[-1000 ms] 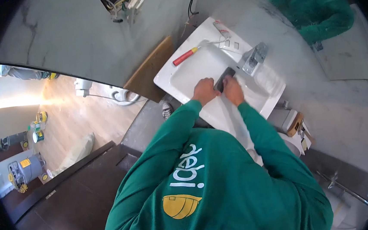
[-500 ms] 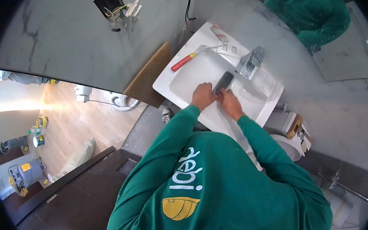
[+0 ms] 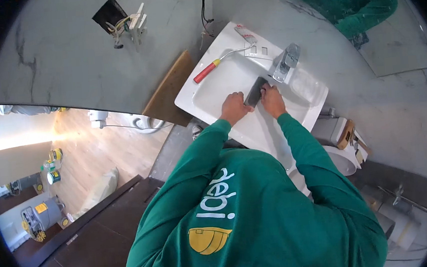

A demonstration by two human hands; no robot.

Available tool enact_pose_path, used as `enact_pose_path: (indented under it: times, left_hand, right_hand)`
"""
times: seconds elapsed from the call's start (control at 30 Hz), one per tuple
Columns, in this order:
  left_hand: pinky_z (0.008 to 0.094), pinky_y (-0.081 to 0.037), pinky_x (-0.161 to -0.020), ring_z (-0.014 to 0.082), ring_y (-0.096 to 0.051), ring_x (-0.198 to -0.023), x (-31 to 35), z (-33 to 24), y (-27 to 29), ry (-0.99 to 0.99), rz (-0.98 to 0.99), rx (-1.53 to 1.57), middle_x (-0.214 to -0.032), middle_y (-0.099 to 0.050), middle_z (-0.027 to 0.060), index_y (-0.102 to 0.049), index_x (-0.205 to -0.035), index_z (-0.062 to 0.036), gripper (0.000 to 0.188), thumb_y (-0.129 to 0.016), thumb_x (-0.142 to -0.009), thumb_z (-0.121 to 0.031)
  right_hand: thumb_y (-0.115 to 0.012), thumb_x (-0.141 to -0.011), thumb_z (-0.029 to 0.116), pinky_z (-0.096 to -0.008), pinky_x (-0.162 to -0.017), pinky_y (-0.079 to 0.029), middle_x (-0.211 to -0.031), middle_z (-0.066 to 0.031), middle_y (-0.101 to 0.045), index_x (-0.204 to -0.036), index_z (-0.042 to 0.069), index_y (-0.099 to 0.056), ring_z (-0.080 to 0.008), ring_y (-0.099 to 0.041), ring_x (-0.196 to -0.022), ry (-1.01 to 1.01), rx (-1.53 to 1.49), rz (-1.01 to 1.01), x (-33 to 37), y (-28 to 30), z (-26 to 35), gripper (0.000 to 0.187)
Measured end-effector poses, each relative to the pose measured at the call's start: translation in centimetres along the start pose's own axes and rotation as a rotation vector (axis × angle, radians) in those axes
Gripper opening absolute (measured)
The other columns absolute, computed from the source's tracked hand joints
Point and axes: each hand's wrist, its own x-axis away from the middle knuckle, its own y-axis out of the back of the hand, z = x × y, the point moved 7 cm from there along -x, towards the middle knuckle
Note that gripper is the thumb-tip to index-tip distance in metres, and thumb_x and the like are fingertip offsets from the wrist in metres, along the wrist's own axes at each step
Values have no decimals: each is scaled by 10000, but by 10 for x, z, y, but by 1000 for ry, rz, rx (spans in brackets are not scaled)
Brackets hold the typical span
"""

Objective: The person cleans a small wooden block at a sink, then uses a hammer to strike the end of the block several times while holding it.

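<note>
Here, left grip (image 3: 236,108) and right grip (image 3: 272,101) hold a dark block (image 3: 255,92), sweatshirt (image 3: 274,209) lettered white.

A white sink (image 3: 184,99) carries a paint roller (image 3: 206,71), its red-and-yellow handle across the left edge and its head by the back left corner. A white plate (image 3: 259,51) with two square holes lies between it and the faucet (image 3: 283,65), midway along the back edge.

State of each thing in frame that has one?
Dark grey block: held in both hands over the sink
Left hand: closed on near end
Right hand: closed on right side
Paint roller: lying on sink, unheld
Wall opening: uncovered, wires exposed
White fitting: hanging beside it
Faucet: no water visibly running
</note>
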Motion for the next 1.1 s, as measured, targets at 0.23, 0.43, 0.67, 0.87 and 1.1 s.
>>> enact_pose_path:
  times: [0.23,0.43,0.67,0.87,1.1]
  left_hand:
    - [487,-560,-907,410,-673,-1052,-1,8,-2,3,-3,-1,-1064,-690,236,-662,-1038,32,631,-915,-724,-453]
    - [484,-557,-919,407,-675,-1052,-1,5,0,-8,4,-7,-1059,-688,229,-656,-1042,33,645,-913,-725,-467]
    - [483,-557,-925,409,-673,-1067,-7,2,-4,-23,5,-24,-1082,-688,233,-655,-1046,37,653,-911,-739,-480]
    - [524,-546,-869,442,-678,-978,2,10,-3,-45,-49,-8,-990,-687,253,-642,-947,39,618,-899,-738,-483]
    - [494,-550,-924,414,-663,-1072,-4,-2,2,21,77,1,-1082,-689,230,-660,-1067,36,637,-900,-755,-465]
  right_hand:
    - [-534,-1057,217,-616,-829,-532,-1060,-323,-641,-1204,20,-629,-538,-652,-930,-1,-20,85,49,-4,28,264]
    - [-508,-1069,228,-619,-819,-529,-1074,-337,-621,-1172,34,-621,-545,-643,-939,-129,-27,28,38,-12,18,247]
    - [-532,-1057,237,-622,-831,-530,-1063,-345,-627,-1184,37,-620,-548,-652,-949,-40,-22,-59,-1,1,-2,253]
    - [-532,-1054,253,-623,-870,-548,-1099,-343,-624,-1249,45,-607,-549,-667,-986,-91,-41,149,62,-12,44,294]
    - [-487,-1087,281,-624,-808,-573,-1075,-326,-627,-1249,45,-602,-535,-693,-920,-102,-12,-85,1,-1,0,308]
